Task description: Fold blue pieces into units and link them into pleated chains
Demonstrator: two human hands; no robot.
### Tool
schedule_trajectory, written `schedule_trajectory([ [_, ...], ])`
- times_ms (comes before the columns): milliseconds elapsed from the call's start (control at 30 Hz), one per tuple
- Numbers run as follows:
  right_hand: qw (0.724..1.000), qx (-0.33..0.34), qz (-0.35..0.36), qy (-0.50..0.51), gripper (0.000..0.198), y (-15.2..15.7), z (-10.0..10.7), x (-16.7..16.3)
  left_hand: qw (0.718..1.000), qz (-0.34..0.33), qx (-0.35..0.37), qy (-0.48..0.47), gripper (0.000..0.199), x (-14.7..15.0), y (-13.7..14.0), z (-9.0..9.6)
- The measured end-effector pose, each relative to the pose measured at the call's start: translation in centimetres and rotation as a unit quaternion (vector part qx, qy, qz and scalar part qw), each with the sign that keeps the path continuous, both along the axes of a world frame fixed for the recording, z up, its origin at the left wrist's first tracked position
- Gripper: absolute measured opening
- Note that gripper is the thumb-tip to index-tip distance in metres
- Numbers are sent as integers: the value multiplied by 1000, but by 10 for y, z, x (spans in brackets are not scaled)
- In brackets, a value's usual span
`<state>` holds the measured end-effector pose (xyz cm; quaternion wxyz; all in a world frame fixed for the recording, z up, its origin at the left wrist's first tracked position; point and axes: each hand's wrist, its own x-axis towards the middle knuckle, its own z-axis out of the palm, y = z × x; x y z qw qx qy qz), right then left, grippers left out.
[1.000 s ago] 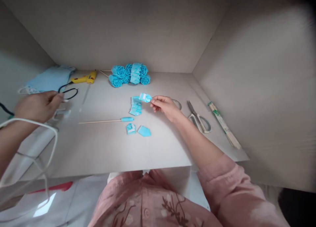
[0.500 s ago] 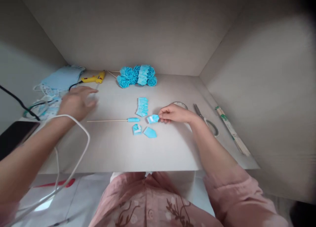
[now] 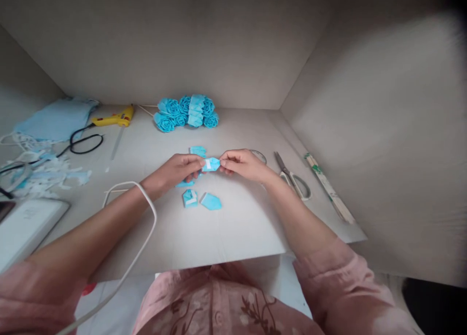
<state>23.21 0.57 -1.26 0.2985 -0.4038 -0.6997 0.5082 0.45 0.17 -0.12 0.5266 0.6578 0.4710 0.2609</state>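
Note:
Between my two hands is a small folded blue petal piece (image 3: 211,164) with a white strip on it. My left hand (image 3: 178,172) pinches its left end, and my right hand (image 3: 244,165) pinches its pointed right end. Behind my left hand shows part of a row of folded blue pieces (image 3: 197,151). Nearer to me lie a folded blue piece with a white strip (image 3: 190,198) and a flat pointed blue piece (image 3: 211,201). The wooden stick (image 3: 116,191) with a blue-wrapped end is mostly hidden under my left hand and forearm.
Blue flowers (image 3: 182,112) lie at the back, with a yellow glue gun (image 3: 115,117) to their left. Blue masks (image 3: 54,118) and white scraps are at far left. A tape roll (image 3: 259,155), scissors (image 3: 292,177) and a stick bundle (image 3: 328,188) lie right. A white cable (image 3: 155,223) loops over my left forearm.
My left hand has come from the left side to the middle and taken hold of the blue petal piece. My right hand has raised that piece slightly. The view has shifted.

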Motion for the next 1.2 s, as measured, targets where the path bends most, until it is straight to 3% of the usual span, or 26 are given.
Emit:
schedule_trajectory([
  [233,993,-78,-15,87,35,-9,2,-13,994,54,-23,-91,27,-1,-8,-3],
  [367,989,-102,-6,104,31,-15,-2,-24,990,69,-16,-120,27,-1,-13,-4],
  [600,989,-78,-35,120,30,-14,-14,-30,989,50,-12,-137,25,3,-15,-6],
  [1000,988,-91,-31,122,31,-16,-10,-32,990,82,19,-115,27,4,-14,-12],
  [1133,992,-55,-47,103,32,-16,-12,-31,991,79,33,-104,25,5,-14,-14],
  [1200,994,-29,-57,90,30,-16,-12,-30,986,109,80,-100,22,5,-16,-12],
])
